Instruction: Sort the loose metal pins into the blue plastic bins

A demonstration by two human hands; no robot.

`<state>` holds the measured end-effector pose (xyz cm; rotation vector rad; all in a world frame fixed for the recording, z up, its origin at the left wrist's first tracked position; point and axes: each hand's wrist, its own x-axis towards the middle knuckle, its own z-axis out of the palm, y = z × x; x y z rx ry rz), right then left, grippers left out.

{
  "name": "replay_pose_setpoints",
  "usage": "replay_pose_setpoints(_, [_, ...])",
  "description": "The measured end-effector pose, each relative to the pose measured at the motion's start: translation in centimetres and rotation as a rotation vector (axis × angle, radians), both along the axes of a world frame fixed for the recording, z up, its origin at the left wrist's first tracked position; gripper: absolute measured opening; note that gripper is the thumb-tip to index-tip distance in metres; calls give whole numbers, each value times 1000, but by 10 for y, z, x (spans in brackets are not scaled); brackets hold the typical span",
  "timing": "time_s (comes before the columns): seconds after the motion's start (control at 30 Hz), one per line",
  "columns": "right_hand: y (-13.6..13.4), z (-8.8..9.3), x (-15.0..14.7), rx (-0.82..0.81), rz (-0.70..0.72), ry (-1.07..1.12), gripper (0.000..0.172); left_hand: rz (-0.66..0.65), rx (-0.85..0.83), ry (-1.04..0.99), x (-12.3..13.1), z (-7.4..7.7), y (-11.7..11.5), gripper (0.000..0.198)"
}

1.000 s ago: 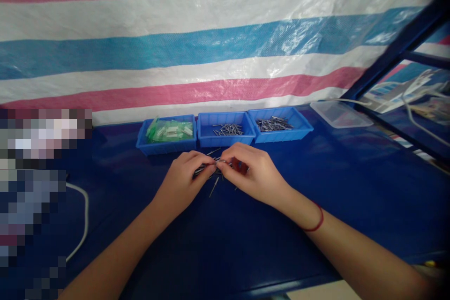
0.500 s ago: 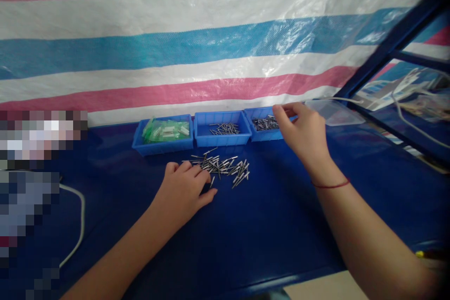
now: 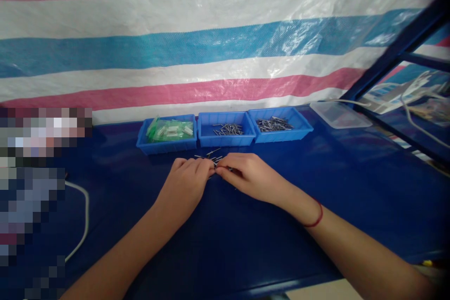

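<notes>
A small pile of blind rivets [image 3: 212, 157], thin metal pins with silver sleeves, lies on the blue tabletop, mostly covered by my hands. My left hand [image 3: 188, 180] is closed at the pile's left side, its fingers curled down; what it holds is hidden. Coming in from the right, my right hand [image 3: 255, 176] pinches thumb and forefinger at the tips of the left fingers, where the end of a rivet shows between them. The two hands touch or nearly touch. Just behind them stands the middle blue bin [image 3: 227, 141] with loose rivets inside.
The left blue bin [image 3: 167, 146] holds green plastic bags with pale pieces. More rivets fill part of the right blue bin [image 3: 286, 136]. A clear plastic lid [image 3: 341, 115] lies farther right. On the left runs a white cable [image 3: 87, 215]; a striped sheet [image 3: 211, 51] hangs behind.
My right hand has moved from above the right bin down and left to the pile, meeting my left hand. The left fingers have closed in from a looser spread.
</notes>
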<state>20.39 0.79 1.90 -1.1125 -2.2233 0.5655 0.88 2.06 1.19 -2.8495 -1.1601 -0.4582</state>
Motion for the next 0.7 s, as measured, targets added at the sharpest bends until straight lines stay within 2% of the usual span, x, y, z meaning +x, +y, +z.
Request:
replay_pose_setpoints(0.1, [1,-2,-1,-36,5,98,20,15,-99,-152,1,3,1,21])
replay_pose_setpoints(0.2, [1,-4,-1,-133,-44,228,17,107,-290,-444,4,4,1,14])
replay_pose_setpoints(0.3, [2,-7,-3,-283,-83,345,20,206,-456,-704,6,0,2,24])
replay_pose_setpoints(0.37, [2,-8,-5,-363,-87,403,20,229,-539,-805,7,-3,2,25])
replay_pose_setpoints(0.5, [2,-6,-7,-453,-74,457,18,221,-639,-912,8,-4,3,23])
replay_pose_setpoints(0.7, [0,-3,-7,-482,-70,438,21,225,-670,-921,8,-1,3,22])
